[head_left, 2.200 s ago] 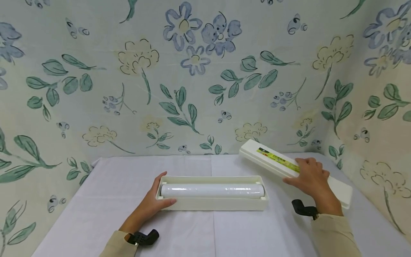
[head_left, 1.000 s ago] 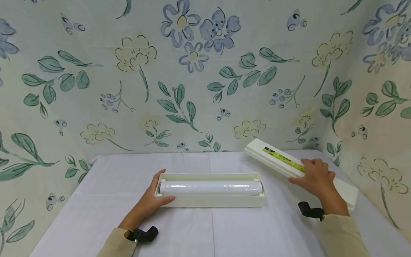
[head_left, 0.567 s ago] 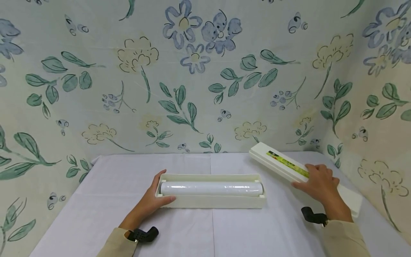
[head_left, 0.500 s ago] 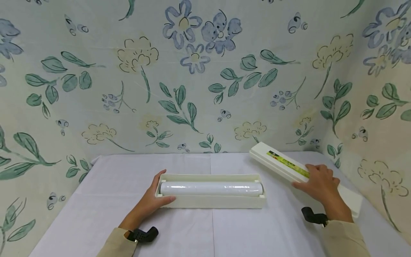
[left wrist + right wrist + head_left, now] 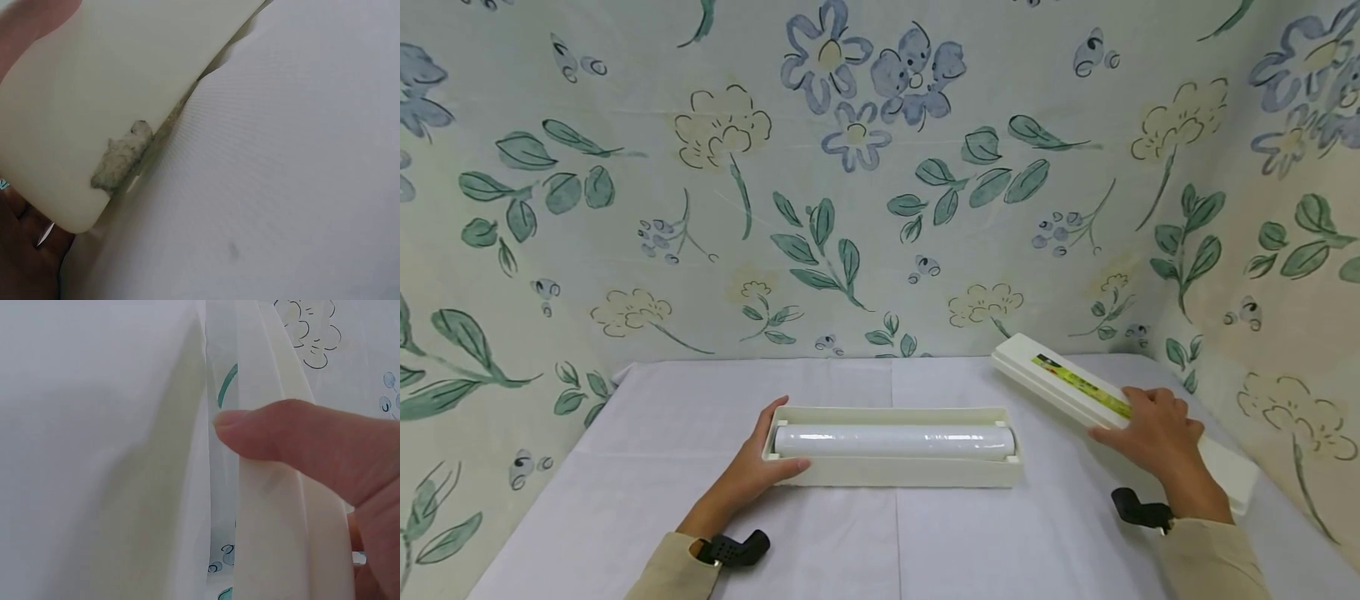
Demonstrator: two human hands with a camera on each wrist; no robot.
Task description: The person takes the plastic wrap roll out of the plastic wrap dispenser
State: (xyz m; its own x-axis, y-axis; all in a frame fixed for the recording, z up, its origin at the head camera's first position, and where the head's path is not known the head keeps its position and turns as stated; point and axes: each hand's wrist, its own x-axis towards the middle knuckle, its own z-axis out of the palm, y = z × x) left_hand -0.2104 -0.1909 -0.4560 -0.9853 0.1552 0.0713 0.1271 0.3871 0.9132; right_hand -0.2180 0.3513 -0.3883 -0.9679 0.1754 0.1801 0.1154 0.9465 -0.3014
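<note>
In the head view a long cream plastic box (image 5: pixel 895 473) sits without its cover at mid-table. Inside it lies a shiny white roll of cling film (image 5: pixel 895 440). My left hand (image 5: pixel 758 462) grips the box's left end, thumb over the front wall and fingers round behind. A smudged patch (image 5: pixel 124 156) marks the box wall in the left wrist view. At the right, my right hand (image 5: pixel 1161 437) holds the white lid (image 5: pixel 1060 385) at a slant, its yellow-green label partly covered by fingers. The right wrist view shows the thumb (image 5: pixel 262 430) across the lid's edge, with a gap to the cloth.
A white cloth (image 5: pixel 820 542) with a centre crease covers the table. Floral fabric (image 5: pixel 850 208) hangs as a wall behind and on both sides. Each wrist bears a black camera mount, such as the left one (image 5: pixel 736 550).
My right hand has carried the lid a short way to the right and slightly towards me. The left hand, box and roll have stayed in place.
</note>
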